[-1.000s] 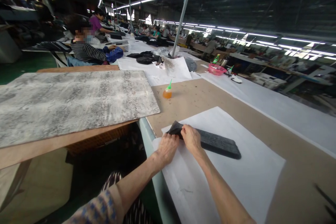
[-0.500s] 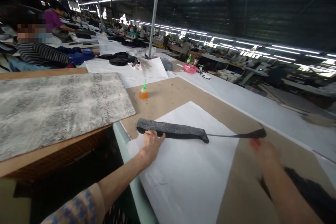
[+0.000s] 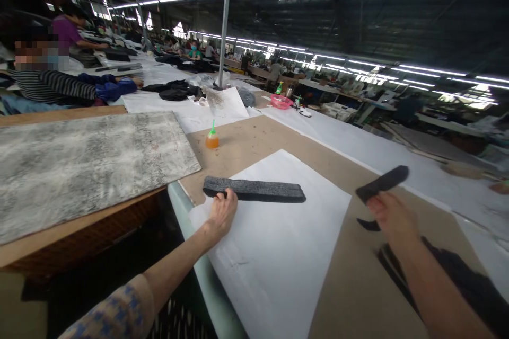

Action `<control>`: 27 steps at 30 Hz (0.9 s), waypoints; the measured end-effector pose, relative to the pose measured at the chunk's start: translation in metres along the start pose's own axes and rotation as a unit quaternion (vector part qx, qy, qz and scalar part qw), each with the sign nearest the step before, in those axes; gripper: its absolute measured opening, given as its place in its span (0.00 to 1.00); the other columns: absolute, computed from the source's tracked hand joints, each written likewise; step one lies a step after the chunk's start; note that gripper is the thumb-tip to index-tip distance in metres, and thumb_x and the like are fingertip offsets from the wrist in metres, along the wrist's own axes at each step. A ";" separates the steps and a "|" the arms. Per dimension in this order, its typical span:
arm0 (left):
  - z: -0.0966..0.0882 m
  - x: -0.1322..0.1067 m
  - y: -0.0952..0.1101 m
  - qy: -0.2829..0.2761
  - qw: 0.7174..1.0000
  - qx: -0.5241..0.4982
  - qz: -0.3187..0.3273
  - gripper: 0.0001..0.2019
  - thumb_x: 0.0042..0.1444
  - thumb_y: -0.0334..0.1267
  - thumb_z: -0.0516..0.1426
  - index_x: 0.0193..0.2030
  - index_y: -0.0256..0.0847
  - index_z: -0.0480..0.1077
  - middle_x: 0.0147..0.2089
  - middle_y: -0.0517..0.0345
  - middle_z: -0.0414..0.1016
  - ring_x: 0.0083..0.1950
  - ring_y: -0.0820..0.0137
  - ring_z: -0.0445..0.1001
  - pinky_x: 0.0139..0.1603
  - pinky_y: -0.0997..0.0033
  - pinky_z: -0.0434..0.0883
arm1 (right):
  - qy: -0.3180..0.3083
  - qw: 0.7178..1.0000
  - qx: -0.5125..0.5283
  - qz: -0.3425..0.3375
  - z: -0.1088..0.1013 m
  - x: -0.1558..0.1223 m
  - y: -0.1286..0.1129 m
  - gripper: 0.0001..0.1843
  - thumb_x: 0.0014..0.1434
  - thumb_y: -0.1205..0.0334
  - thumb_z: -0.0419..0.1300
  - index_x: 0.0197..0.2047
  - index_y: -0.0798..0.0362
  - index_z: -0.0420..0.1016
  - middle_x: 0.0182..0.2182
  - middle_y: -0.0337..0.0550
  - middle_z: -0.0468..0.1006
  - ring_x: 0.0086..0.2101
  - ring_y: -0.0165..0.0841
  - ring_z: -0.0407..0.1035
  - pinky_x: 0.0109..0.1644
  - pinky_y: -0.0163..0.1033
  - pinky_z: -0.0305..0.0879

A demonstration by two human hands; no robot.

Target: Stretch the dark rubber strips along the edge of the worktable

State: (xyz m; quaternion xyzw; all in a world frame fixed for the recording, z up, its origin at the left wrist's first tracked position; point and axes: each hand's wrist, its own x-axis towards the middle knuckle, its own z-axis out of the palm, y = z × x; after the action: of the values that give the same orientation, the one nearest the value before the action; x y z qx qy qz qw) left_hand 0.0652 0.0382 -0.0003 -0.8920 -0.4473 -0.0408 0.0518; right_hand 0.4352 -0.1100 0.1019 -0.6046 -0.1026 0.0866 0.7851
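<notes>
A neat stack of dark grey fabric strips (image 3: 270, 190) lies lengthwise on a large sheet of white paper (image 3: 278, 254). At the stack's left end, the curled fingers of my left hand (image 3: 223, 211) grip its near edge. Well to the right, my right hand (image 3: 392, 214) is closed on a single dark fabric strip (image 3: 387, 179), raised above the brown board. One piece of dark fabric sticks out above that hand, and a short dark end (image 3: 368, 224) shows below it. Whether both belong to the same strip I cannot tell.
Dark cloth (image 3: 463, 275) lies at the lower right, partly behind my right forearm. A small orange bottle (image 3: 212, 140) with a green nozzle stands beyond the stack. On the left is a mottled grey board (image 3: 95, 164). A pink basket (image 3: 280, 101) and co-workers are farther back.
The strip that stretched from the stack to my right hand has come away from it. My right hand has lifted it up, and the stack's right end now lies straight.
</notes>
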 end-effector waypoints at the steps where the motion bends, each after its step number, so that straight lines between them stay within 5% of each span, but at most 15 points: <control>1: -0.003 -0.003 -0.004 0.021 1.000 -0.010 0.011 0.20 0.46 0.19 0.53 0.48 0.31 0.68 0.54 0.36 0.62 0.47 0.53 0.67 0.44 0.56 0.66 | -0.022 1.000 -0.004 0.016 0.007 -0.016 0.013 0.10 0.37 0.67 0.64 0.25 0.54 0.66 0.19 0.37 0.69 0.21 0.29 0.67 0.28 0.38 0.68; 5: -0.013 -0.017 -0.010 0.110 0.983 -0.141 0.034 0.12 0.53 0.22 0.47 0.38 0.35 0.70 0.52 0.43 0.65 0.52 0.58 0.64 0.53 0.53 0.62 | -0.117 0.990 -0.083 0.006 0.025 -0.087 0.061 0.13 0.42 0.57 0.63 0.31 0.55 0.70 0.21 0.35 0.70 0.23 0.28 0.66 0.30 0.35 0.68; 7: -0.019 -0.025 -0.006 0.070 0.944 -0.322 0.007 0.11 0.58 0.28 0.46 0.37 0.36 0.69 0.46 0.45 0.70 0.48 0.60 0.68 0.50 0.55 0.65 | -0.187 0.963 -0.185 -0.052 0.032 -0.129 0.079 0.13 0.49 0.53 0.59 0.33 0.54 0.70 0.22 0.36 0.70 0.24 0.29 0.66 0.30 0.35 0.66; 8: -0.022 -0.028 -0.003 0.017 0.901 -0.434 -0.014 0.12 0.60 0.33 0.45 0.37 0.36 0.68 0.42 0.46 0.72 0.43 0.62 0.71 0.46 0.57 0.68 | -0.224 0.940 -0.238 -0.100 0.035 -0.150 0.086 0.13 0.53 0.53 0.55 0.34 0.54 0.70 0.23 0.36 0.70 0.25 0.29 0.66 0.31 0.35 0.66; 11: -0.031 -0.038 0.002 -0.152 0.698 -0.695 -0.080 0.20 0.60 0.51 0.44 0.39 0.34 0.65 0.34 0.48 0.74 0.33 0.65 0.75 0.35 0.63 0.73 | -0.321 0.828 -0.368 -0.274 0.043 -0.207 0.101 0.11 0.60 0.61 0.47 0.34 0.52 0.69 0.28 0.39 0.71 0.30 0.30 0.66 0.35 0.35 0.63; 13: -0.035 -0.043 0.000 -0.202 0.622 -0.746 -0.126 0.24 0.57 0.57 0.46 0.41 0.34 0.63 0.33 0.49 0.74 0.31 0.64 0.75 0.32 0.64 0.73 | -0.363 0.736 -0.430 -0.377 0.047 -0.236 0.106 0.12 0.61 0.68 0.45 0.33 0.51 0.69 0.31 0.41 0.71 0.32 0.30 0.65 0.37 0.34 0.61; 16: -0.034 -0.050 -0.009 -0.221 0.653 -0.705 -0.164 0.19 0.54 0.51 0.53 0.41 0.35 0.63 0.29 0.54 0.72 0.26 0.66 0.74 0.27 0.67 0.72 | -0.391 0.619 -0.491 -0.471 0.049 -0.262 0.109 0.13 0.59 0.73 0.47 0.31 0.51 0.70 0.31 0.42 0.71 0.32 0.32 0.65 0.36 0.36 0.61; 20: -0.022 -0.059 -0.022 -0.206 0.762 -0.600 -0.129 0.17 0.44 0.26 0.55 0.43 0.35 0.63 0.24 0.63 0.68 0.19 0.74 0.67 0.20 0.76 0.65 | -0.431 0.542 -0.517 -0.503 0.046 -0.273 0.107 0.12 0.56 0.75 0.50 0.35 0.52 0.71 0.31 0.44 0.71 0.32 0.35 0.65 0.35 0.39 0.62; 23: -0.016 -0.067 -0.024 -0.160 0.841 -0.511 -0.083 0.24 0.39 0.21 0.51 0.46 0.37 0.64 0.27 0.63 0.70 0.22 0.75 0.67 0.23 0.78 0.64 | -0.453 0.544 -0.501 -0.498 0.041 -0.272 0.106 0.17 0.54 0.78 0.48 0.42 0.55 0.71 0.33 0.46 0.72 0.34 0.37 0.66 0.37 0.41 0.64; 27: -0.016 -0.074 -0.019 -0.086 0.912 -0.398 -0.052 0.27 0.42 0.22 0.49 0.51 0.40 0.64 0.35 0.58 0.73 0.37 0.68 0.72 0.38 0.73 0.67 | -0.448 0.630 -0.452 -0.445 0.040 -0.267 0.102 0.24 0.53 0.80 0.43 0.47 0.52 0.68 0.39 0.46 0.72 0.40 0.36 0.67 0.41 0.39 0.66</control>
State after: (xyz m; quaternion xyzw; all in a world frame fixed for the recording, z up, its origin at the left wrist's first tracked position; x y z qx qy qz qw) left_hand 0.0055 -0.0108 0.0076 -0.8140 -0.4426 -0.1415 -0.3486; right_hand 0.1657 -0.1160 -0.0017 -0.6518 -0.7243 -0.0701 0.2138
